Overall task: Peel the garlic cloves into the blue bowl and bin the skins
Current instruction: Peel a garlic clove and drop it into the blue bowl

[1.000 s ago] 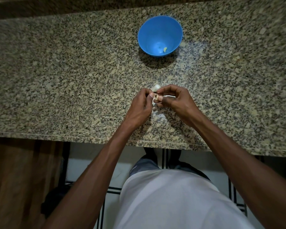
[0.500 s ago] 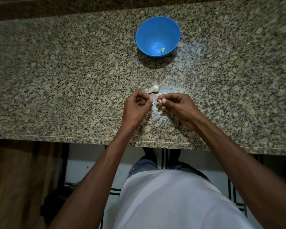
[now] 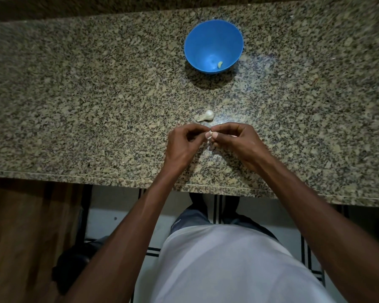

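Observation:
A blue bowl point(image 3: 213, 46) stands on the granite counter, far centre, with one peeled pale clove point(image 3: 220, 64) inside. A small white garlic piece with a stem point(image 3: 206, 116) lies on the counter just beyond my hands. My left hand point(image 3: 184, 143) and my right hand point(image 3: 234, 141) meet fingertip to fingertip above the counter and pinch a small garlic clove point(image 3: 210, 136) between them. The clove is mostly hidden by my fingers. Bits of pale skin show under the fingertips.
The speckled granite counter point(image 3: 96, 95) runs across the view, its front edge near my waist. Below it are a tiled floor and a wooden panel point(image 3: 26, 237) at the left. No bin is in view.
My hands had drawn a little apart half a second ago; now their fingertips are together again on the clove. The garlic piece on the counter has not moved.

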